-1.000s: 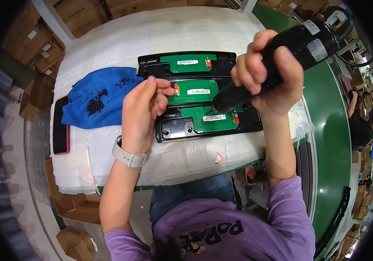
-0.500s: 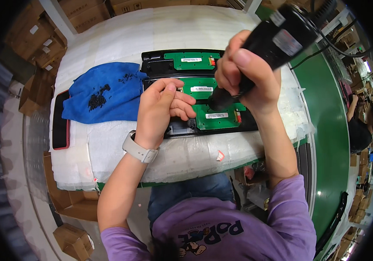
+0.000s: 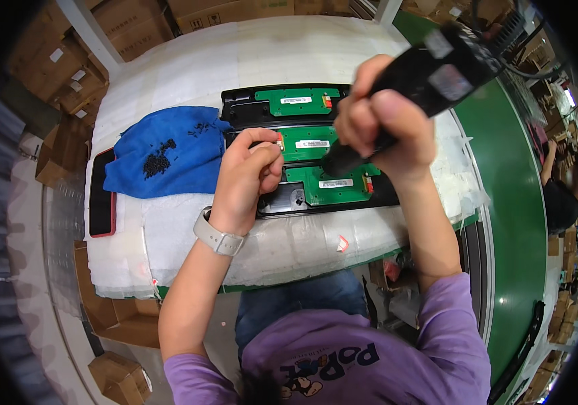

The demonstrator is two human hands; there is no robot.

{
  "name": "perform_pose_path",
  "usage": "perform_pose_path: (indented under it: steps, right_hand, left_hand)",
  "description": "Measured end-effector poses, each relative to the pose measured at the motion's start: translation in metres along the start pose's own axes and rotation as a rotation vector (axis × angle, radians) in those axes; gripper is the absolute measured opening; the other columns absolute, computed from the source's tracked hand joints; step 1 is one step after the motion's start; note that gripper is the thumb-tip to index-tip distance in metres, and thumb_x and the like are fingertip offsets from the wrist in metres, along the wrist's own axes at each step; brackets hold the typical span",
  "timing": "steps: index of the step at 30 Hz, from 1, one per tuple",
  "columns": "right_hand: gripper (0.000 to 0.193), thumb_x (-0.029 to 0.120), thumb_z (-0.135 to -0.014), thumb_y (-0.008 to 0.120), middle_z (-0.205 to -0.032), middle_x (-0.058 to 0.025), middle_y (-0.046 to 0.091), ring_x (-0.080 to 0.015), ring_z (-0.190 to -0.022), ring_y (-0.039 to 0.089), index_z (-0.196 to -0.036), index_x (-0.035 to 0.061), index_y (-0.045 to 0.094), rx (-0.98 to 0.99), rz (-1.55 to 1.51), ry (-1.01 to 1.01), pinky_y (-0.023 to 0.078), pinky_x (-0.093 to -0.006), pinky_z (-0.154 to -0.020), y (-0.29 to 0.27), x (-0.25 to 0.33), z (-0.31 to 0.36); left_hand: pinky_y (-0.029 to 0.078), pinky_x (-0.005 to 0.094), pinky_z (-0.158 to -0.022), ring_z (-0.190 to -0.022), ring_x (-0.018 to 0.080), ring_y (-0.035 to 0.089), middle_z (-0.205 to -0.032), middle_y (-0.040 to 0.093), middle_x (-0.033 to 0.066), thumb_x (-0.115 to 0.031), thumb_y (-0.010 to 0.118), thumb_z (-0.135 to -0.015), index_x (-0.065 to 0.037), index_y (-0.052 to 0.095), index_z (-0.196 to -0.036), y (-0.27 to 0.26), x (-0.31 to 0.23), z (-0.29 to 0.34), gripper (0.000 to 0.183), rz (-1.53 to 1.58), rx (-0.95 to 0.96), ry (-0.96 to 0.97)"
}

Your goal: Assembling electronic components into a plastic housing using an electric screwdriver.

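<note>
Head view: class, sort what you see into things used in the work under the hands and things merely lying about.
In use:
right hand
black power screwdriver
left hand
black housings with green circuit boards
pile of black screws
blue cloth

Lying about:
red-edged phone
cardboard boxes
green conveyor belt

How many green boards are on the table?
3. The far green board lies at the back, the middle green board is partly behind the hands, and the near green board is closest to the person. More may be hidden.

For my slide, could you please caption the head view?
Right hand grips a black electric screwdriver over green circuit boards while left hand pinches beside them.
</note>
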State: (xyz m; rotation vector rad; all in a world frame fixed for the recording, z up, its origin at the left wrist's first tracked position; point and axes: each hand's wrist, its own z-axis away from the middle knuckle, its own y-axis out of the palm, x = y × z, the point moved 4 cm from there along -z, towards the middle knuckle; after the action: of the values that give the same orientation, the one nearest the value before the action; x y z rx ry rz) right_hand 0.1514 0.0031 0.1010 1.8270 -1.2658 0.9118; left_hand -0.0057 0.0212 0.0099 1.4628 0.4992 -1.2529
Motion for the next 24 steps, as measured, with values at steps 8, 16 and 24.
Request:
perform_pose_path:
  steps: [8, 16, 24]
  right_hand:
    - [0.032, 0.034, -0.088, 0.041, -0.058, -0.0001, 0.044, -0.0131, -0.047, 0.041, -0.095, 0.0061, 0.055, -0.122, -0.524, -0.232, 0.04, -0.033, -0.057, -0.036, 0.025, 0.0]
    - [0.033, 0.037, -0.088, 0.042, -0.057, -0.0002, 0.044, -0.0132, -0.046, 0.041, -0.093, 0.0067, 0.056, -0.206, -0.56, -0.22, 0.04, -0.0338, -0.057, -0.033, 0.019, 0.003]
    - [0.034, 0.037, -0.088, 0.042, -0.057, -0.0002, 0.044, -0.0131, -0.046, 0.041, -0.095, 0.0066, 0.055, -0.124, -0.51, -0.242, 0.04, -0.0333, -0.056, -0.028, 0.017, 0.004]
  left_hand:
    - [0.032, 0.0179, -0.045, -0.047, 0.0048, 0.038, -0.079, 0.064, 0.0092, -0.013, 0.053, -0.09, -0.001, 0.055, -0.094, 0.001, -0.004, 0.002, 0.012, -0.094, 0.116, 0.033]
    - [0.031, 0.0167, -0.045, -0.05, 0.0041, 0.039, -0.072, 0.061, 0.0065, -0.011, 0.058, -0.087, -0.001, 0.057, -0.089, 0.01, -0.003, 0.005, 0.01, -0.179, 0.155, 0.06]
    - [0.03, 0.0162, -0.044, -0.049, 0.0037, 0.039, -0.072, 0.061, 0.0076, -0.008, 0.059, -0.085, 0.001, 0.06, -0.088, 0.008, -0.001, 0.005, 0.009, -0.169, 0.168, -0.055]
